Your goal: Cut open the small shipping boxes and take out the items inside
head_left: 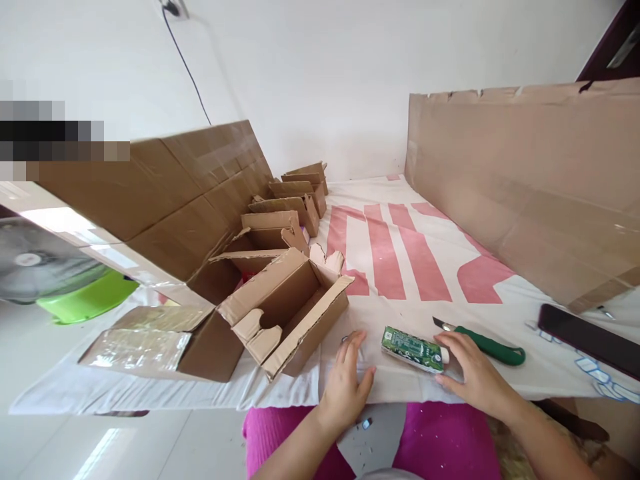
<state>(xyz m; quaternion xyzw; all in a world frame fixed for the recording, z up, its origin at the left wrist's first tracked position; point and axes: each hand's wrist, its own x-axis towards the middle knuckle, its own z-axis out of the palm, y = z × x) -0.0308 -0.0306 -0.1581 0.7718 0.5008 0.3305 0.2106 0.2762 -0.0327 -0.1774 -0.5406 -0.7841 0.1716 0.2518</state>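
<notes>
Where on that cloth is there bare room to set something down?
The widest bare patch is the striped cloth between the row of open boxes and the right cardboard panel, beyond the green pack. A small gap separates the cutter from the phone. Boxes crowd the left; the left hand, right hand and pack crowd the near edge.

Packet (pixel 413 349) on cloth (pixel 373 312); carton (pixel 320 327) to left, knife (pixel 493 347) to right, phone (pixel 593 340) farther right; box row (pixel 280 207) behind carton.

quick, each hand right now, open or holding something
Left hand: open, holding nothing.
Right hand: partly curled, fingers and thumb about one end of the green package; whether gripping cannot be told.
</notes>
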